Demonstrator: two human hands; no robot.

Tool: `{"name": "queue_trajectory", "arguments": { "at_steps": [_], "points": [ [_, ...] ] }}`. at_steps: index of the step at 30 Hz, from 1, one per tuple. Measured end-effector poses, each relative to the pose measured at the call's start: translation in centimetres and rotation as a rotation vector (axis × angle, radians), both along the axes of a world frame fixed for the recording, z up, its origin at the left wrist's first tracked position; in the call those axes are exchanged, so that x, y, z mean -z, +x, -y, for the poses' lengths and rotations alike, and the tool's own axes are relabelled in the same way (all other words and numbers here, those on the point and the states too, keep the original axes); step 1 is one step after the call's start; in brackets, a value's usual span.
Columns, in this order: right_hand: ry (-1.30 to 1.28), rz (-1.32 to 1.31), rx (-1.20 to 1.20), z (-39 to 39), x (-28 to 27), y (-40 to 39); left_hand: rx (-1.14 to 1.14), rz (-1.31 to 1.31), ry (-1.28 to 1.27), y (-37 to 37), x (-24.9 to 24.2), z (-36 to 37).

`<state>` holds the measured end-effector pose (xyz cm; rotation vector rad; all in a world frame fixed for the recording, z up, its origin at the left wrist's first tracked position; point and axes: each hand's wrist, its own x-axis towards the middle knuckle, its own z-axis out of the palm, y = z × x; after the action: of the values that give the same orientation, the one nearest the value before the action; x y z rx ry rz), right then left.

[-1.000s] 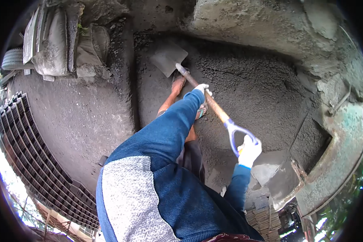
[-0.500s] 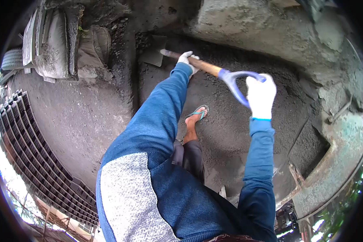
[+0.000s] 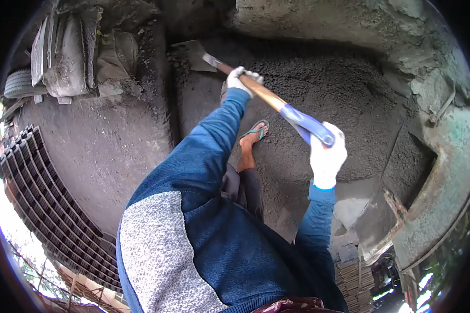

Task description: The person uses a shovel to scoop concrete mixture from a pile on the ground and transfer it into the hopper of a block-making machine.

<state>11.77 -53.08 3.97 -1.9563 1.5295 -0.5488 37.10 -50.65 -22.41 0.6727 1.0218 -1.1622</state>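
A shovel [image 3: 269, 97] with a wooden shaft and a blue D-shaped handle slants across the upper middle of the view. My left hand [image 3: 241, 81], in a white glove, is closed round the lower shaft. At the other end, my gloved right hand [image 3: 327, 156] grips the blue handle. The grey metal blade [image 3: 197, 56] is at the upper left, by the edge of the pit floor, next to dark loose material. A heap of dark, damp, grainy material [image 3: 339, 94] spreads to the right of the shaft. My sandalled foot [image 3: 257, 131] stands on the floor below the shaft.
A rough concrete wall [image 3: 318, 21] bounds the far side. Sacks and boards [image 3: 70, 57] stand at the upper left beside a tire [image 3: 23, 83]. Stacked dark slats [image 3: 52, 203] curve along the left. A rusty green metal edge [image 3: 433, 208] runs along the right.
My right hand has come down and left, and the blue handle has turned edge-on. The blade has shifted slightly up and left in view. Both hands keep their hold.
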Motion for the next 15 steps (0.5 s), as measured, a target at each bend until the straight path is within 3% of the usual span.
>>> {"name": "queue_trajectory", "arguments": {
  "at_steps": [2, 6, 11, 15],
  "points": [
    [0.007, -0.006, 0.147, -0.1, 1.0, -2.8, -0.065, -0.128, -0.029, -3.5, 2.5, 0.3],
    [0.374, 0.092, 0.491, 1.4, 0.0, -7.9, 0.149, -0.199, 0.018, -10.2, 2.4, 0.8],
    [0.409, -0.041, 0.524, 6.2, 1.7, -8.6, 0.209, -0.387, 0.155, -14.4, 6.6, 2.5],
    [0.421, -0.050, 0.436, 10.2, 6.3, -5.5, 0.169, -0.380, 0.194, -10.5, 10.2, 3.9]
  ]
}}
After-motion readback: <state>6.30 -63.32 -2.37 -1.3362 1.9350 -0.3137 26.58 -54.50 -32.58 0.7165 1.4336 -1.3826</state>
